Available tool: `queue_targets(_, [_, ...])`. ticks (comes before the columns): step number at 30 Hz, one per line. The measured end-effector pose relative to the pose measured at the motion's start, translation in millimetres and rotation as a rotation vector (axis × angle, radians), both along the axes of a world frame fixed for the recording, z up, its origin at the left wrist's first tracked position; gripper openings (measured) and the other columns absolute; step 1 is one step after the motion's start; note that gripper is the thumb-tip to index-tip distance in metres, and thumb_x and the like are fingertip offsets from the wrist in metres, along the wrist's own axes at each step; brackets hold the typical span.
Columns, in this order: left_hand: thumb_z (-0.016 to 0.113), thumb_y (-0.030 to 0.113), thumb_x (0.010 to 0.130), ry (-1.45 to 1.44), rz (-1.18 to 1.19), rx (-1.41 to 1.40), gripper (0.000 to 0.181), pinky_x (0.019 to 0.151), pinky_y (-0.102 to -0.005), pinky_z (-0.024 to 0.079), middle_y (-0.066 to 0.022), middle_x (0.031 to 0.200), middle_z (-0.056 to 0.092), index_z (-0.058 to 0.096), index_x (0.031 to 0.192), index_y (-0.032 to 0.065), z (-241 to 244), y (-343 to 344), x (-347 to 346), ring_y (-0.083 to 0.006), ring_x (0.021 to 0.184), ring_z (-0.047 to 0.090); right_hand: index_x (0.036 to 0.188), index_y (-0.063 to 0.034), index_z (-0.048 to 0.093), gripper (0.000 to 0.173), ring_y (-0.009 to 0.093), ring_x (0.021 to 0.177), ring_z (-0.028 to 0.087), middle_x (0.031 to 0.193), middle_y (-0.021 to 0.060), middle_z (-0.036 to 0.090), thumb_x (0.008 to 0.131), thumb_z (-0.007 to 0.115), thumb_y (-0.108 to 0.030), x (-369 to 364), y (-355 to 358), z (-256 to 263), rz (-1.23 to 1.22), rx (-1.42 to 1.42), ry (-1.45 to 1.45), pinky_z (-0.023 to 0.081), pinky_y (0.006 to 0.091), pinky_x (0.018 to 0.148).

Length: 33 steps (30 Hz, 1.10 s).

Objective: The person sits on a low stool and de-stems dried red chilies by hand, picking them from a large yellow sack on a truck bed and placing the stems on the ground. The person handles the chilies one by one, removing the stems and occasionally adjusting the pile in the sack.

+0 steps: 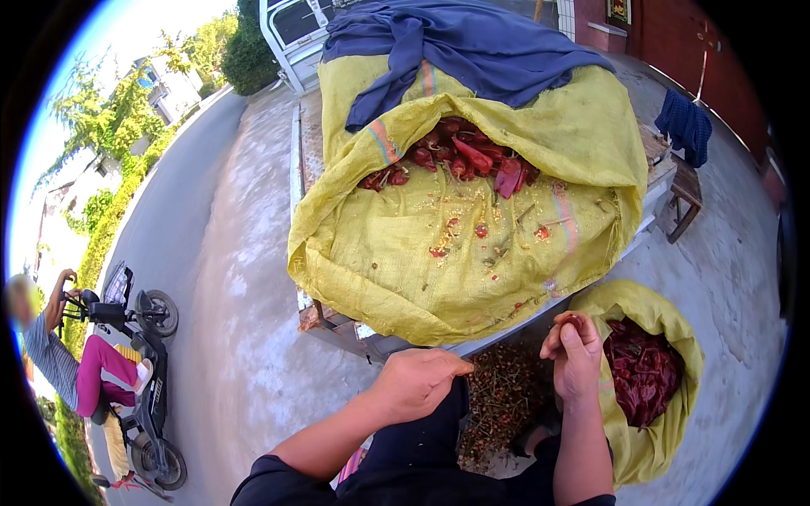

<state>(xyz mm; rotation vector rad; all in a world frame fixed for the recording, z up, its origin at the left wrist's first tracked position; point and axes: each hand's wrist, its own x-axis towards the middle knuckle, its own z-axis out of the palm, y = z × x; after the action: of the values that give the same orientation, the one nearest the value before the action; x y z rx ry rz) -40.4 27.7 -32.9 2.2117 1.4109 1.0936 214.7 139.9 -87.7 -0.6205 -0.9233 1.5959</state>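
A large yellow woven sack (405, 265) lies with its mouth towards me, with dried red chili peppers (471, 155) deep inside. Pale seeds, stem bits and red scraps are strewn over its lower inner side. My right hand (579, 357) pinches a red pepper piece (573, 321) between thumb and fingers, beside a second sack's rim. My left hand (417, 382) hovers just below the large sack's near edge, back upward and fingers bunched; its inside is hidden. The second yellow sack (686, 379) stands at my right, holding dark red peppers (642, 373).
Pepper stems and scraps (506, 392) are heaped on the ground between my legs. The large sack rests on a flat vehicle bed (310, 152), a blue cloth (462, 44) over it. At left, a person (57, 354) sits on a scooter (149, 392). A wooden stool (686, 190) stands right.
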Motion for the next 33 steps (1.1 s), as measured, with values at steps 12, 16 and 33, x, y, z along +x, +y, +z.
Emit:
queue_targets(12, [0.066,0.009,0.088,0.474,0.836,0.122,0.019,0.077,-0.0464,0.055,-0.0139,0.100,0.069,0.073,0.106,0.0091,54.7,21.7,-152.4,-0.0358,0.090,0.068,0.105,-0.0010,0.063,0.019,0.014,0.061,0.060,0.077,0.0046,0.063,0.099,0.067,-0.019,4.6,-3.4,3.7,0.014,-0.027,-0.062,0.048,0.0266,0.057])
queue_targets(16, [0.066,0.003,0.086,0.324,0.508,0.423,0.016,0.087,-0.0446,0.054,-0.0158,0.107,0.068,0.070,0.102,0.0062,59.1,84.4,-93.6,-0.0376,0.102,0.066,0.105,-0.0019,0.063,0.020,0.014,0.061,0.061,0.076,0.0046,0.063,0.100,0.069,-0.021,7.6,3.2,-5.9,0.011,-0.014,-0.093,0.049,0.0257,0.055])
queue_targets(33, [0.064,0.014,0.085,0.557,0.305,0.144,0.024,0.100,-0.0467,0.047,-0.0106,0.112,0.071,0.069,0.107,0.0094,39.4,85.6,-88.3,-0.0322,0.109,0.066,0.104,-0.0024,0.063,0.020,0.014,0.062,0.061,0.078,0.0041,0.064,0.099,0.068,-0.021,5.3,-0.8,-0.7,0.035,-0.043,-0.137,0.047,0.0253,0.058])
